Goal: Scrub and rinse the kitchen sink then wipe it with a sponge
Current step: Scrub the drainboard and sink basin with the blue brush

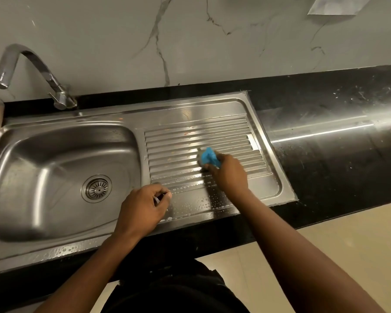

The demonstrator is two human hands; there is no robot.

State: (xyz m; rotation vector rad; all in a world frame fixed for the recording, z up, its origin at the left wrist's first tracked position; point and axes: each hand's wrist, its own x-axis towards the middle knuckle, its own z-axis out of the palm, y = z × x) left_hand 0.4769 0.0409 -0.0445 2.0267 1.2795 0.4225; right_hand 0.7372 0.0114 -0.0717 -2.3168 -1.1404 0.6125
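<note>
A stainless steel sink [14,177] with a round drain [96,188] fills the left of the head view. Its ribbed drainboard [178,136] lies to the right, wet with droplets along the front. My right hand [229,172] presses a blue sponge [209,157] onto the ribs near the drainboard's middle. My left hand [142,208] rests on the front edge of the drainboard beside the basin, its fingers curled with nothing seen in them. A curved chrome tap [29,71] stands at the back left; no water runs from it.
Black countertop [336,136] stretches to the right of the drainboard, speckled with water. A marble-look wall [190,37] rises behind. A pale sheet [334,5] hangs at the top right. Beige floor [325,233] shows below the counter's front edge.
</note>
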